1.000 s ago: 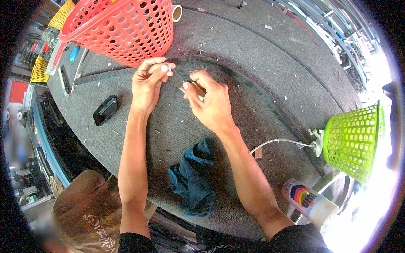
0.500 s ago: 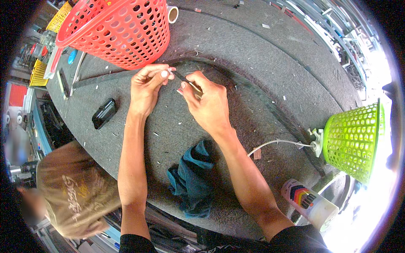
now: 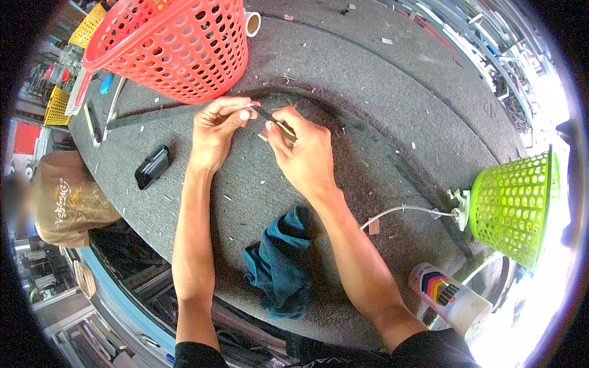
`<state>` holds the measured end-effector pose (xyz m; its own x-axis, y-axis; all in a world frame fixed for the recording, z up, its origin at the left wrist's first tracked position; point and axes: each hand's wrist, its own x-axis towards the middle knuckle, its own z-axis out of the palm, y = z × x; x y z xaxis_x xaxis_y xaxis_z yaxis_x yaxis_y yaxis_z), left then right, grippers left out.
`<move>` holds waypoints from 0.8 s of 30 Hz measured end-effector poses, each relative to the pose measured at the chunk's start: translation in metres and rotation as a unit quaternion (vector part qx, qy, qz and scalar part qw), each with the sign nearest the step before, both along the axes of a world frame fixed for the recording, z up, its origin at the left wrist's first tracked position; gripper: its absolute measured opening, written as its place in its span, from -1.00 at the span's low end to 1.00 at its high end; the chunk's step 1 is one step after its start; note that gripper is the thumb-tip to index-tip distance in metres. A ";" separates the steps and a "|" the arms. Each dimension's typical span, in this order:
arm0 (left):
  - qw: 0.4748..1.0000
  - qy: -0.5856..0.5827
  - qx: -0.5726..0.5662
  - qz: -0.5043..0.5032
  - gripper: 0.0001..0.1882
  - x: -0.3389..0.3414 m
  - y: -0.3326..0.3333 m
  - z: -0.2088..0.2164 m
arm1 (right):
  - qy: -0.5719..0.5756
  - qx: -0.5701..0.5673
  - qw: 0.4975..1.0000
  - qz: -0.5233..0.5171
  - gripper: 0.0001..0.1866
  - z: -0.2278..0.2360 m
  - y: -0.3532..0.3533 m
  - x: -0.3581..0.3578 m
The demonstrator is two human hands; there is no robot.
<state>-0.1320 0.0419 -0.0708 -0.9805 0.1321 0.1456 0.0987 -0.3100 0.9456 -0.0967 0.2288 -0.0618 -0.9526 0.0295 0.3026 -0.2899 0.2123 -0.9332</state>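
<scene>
fingertips of left hand (image 3: 216, 126) and right hand (image 3: 302, 153) pinch thin dark strip (image 3: 265, 115) between them, red basket (image 3: 169, 46) at 11 o'clock; step judged mid-fitting; next calls for steady pinch.

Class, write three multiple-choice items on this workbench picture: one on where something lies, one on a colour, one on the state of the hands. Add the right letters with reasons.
1. Where does the crumpled teal cloth lie?
A. in the red basket
B. on the grey mat between the forearms
C. under the green basket

2. What colour is the basket at the right edge?
A. lime green
B. blue
C. white

3. How are the hands placed?
A. flat on the mat, apart
B. both inside a basket
C. raised together, pinching a thin dark strip

Answers: 1 B, the cloth rests on the mat between the arms. 2 A, its mesh is lime green. 3 C, left hand and right hand meet fingertip to fingertip on the strip.
</scene>
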 end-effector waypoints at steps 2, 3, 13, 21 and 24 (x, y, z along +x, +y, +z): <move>1.000 -0.005 -0.002 0.002 -0.76 0.000 0.000 -0.001 | 0.003 0.020 1.000 0.000 -0.87 0.000 0.001 0.000; 1.000 -0.009 -0.004 0.005 -0.76 0.001 0.000 -0.001 | -0.011 0.030 0.999 0.003 -0.87 0.001 0.001 0.000; 0.999 0.023 -0.028 0.038 -0.71 0.001 0.004 0.000 | 0.026 0.109 0.994 0.012 -0.90 0.012 0.005 0.002; 0.999 0.028 0.040 0.021 -0.73 0.002 0.004 0.000 | 0.022 0.156 0.986 0.063 -0.87 0.014 0.011 0.003; 0.998 0.025 0.024 0.053 -0.71 0.000 0.005 -0.002 | 0.019 0.179 0.982 0.058 -0.86 0.013 0.011 0.004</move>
